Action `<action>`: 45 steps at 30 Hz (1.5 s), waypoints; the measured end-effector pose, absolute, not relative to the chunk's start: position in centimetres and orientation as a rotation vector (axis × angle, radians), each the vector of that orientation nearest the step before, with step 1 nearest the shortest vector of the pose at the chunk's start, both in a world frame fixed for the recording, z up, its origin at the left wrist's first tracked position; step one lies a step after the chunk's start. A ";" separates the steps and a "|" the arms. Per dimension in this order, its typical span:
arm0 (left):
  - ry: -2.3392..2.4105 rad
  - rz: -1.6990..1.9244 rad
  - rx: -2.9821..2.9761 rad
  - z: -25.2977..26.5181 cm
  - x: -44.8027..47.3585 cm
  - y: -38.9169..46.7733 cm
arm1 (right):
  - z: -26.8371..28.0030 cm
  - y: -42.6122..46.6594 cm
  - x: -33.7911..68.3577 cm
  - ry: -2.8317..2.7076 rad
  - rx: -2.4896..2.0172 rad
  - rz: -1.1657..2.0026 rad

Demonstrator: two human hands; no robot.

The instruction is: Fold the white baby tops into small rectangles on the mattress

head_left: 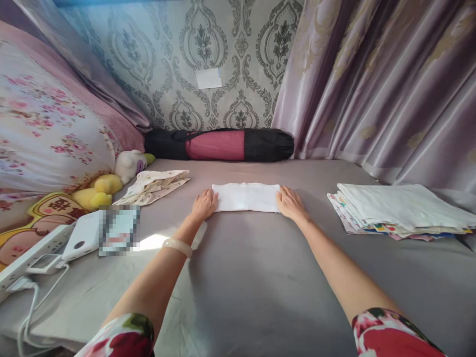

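A white cloth, folded into a long flat rectangle, lies on the grey sheet in front of me. My left hand grips its left end, with the fingers bent at the edge. At the opposite end, my right hand holds the right edge, its thumb near the front corner. Both forearms reach straight ahead, and the underside of the cloth is hidden. A pale bangle circles my left wrist.
Right of me lies a stack of folded cloths. A crumpled patterned cloth sits left, near plush toys, a white power bank, a blurred packet and a power strip. A rolled bag lies along the wall.
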State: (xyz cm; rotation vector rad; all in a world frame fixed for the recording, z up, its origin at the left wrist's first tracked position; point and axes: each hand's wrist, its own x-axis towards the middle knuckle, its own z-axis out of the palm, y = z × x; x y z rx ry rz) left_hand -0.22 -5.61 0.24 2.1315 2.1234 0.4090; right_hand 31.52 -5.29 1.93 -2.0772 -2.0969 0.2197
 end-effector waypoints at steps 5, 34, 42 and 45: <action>2.058 0.474 2.282 1.6 4.9 -5.3 | 2.5 -5.1 26.3 -2.244 -1.815 0.105; 1.982 0.262 2.353 0.8 7.4 -3.8 | 1.2 -3.4 22.9 -2.356 -1.741 0.273; 2.021 0.179 2.297 0.6 7.0 -4.2 | 0.2 -3.6 23.4 -2.337 -1.754 0.193; 2.012 0.195 2.301 0.3 7.0 -4.0 | 0.2 -3.6 23.3 -2.333 -1.748 0.189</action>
